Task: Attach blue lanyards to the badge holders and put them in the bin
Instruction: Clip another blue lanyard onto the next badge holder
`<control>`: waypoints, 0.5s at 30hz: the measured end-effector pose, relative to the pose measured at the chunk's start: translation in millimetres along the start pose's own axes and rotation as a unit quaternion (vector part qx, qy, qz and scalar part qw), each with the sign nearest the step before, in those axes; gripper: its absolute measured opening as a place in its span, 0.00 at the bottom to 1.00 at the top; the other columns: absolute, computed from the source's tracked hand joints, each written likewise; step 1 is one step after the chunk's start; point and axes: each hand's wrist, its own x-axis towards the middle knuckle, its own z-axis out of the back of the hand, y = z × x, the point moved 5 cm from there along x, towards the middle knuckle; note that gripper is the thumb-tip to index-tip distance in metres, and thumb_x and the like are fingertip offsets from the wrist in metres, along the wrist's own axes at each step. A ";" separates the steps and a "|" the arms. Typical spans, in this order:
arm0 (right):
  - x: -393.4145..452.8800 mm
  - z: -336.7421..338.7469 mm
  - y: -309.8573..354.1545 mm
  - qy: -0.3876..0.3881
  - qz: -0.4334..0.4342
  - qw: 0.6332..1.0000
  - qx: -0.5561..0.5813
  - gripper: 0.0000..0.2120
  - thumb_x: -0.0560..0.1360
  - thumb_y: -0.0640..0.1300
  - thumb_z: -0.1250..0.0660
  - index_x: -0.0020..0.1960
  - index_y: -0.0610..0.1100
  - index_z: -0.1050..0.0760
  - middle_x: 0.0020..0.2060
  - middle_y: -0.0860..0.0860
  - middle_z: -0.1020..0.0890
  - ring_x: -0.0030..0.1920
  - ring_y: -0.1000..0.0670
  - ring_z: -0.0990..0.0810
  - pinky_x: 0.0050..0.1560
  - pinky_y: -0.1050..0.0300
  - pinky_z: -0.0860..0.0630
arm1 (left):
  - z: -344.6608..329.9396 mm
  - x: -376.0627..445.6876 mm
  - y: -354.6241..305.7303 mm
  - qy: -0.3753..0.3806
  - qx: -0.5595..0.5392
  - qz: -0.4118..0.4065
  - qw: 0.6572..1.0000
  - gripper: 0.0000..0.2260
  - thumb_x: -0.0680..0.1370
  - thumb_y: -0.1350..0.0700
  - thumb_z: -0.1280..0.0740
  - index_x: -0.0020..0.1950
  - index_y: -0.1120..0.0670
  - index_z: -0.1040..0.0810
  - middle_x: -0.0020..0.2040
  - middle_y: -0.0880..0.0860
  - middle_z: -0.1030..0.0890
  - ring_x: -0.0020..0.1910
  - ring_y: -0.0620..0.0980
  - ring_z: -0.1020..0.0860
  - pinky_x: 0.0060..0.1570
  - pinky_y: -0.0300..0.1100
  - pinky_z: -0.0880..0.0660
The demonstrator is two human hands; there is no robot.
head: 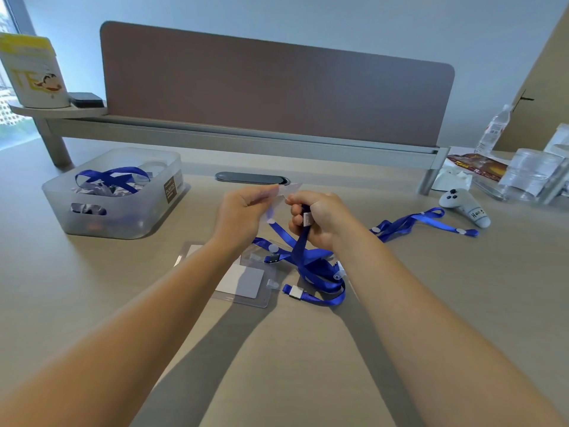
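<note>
Both forearms reach out: left hand (243, 211) pinches a blurred, seemingly clear badge holder (284, 192), right hand (320, 218) grips blue lanyard (300, 245).

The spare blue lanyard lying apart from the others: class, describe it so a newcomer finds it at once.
Start at the long brown desk divider and drop to its right-hand metal leg. Beside the white game controller there, a spare blue lanyard lies stretched out on the desk. Unlike the lanyard in the right hand or those in the bin, nothing touches it.
</note>
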 end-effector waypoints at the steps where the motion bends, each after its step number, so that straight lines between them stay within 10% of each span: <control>1: 0.2 -0.1 -0.9 0.004 0.000 1.000 0.000 0.13 0.77 0.36 0.40 0.34 0.37 0.29 0.13 0.52 0.30 0.13 0.57 0.34 0.19 0.70 0.32 | 0.3 0.0 0.4 0.000 -0.004 0.006 1.000 0.13 0.77 0.65 0.41 0.60 0.63 0.25 0.52 0.52 0.23 0.51 0.49 0.26 0.47 0.33 0.29; 8: -2.2 -6.3 1.0 0.040 0.033 0.999 -0.003 0.13 0.78 0.39 0.41 0.36 0.39 0.27 0.15 0.53 0.28 0.15 0.58 0.34 0.24 0.66 0.32 | -5.4 -0.7 4.5 0.038 -0.085 0.078 0.993 0.13 0.77 0.64 0.41 0.60 0.62 0.25 0.57 0.59 0.22 0.57 0.54 0.25 0.61 0.49 0.28; 15: -10.4 -7.5 2.5 0.090 0.005 0.996 -0.014 0.12 0.79 0.35 0.44 0.40 0.36 0.26 0.20 0.49 0.21 0.18 0.55 0.25 0.26 0.63 0.23 | 5.3 5.0 -7.8 0.014 0.088 -0.068 0.994 0.14 0.77 0.67 0.43 0.59 0.60 0.24 0.53 0.57 0.21 0.51 0.47 0.27 0.49 0.35 0.30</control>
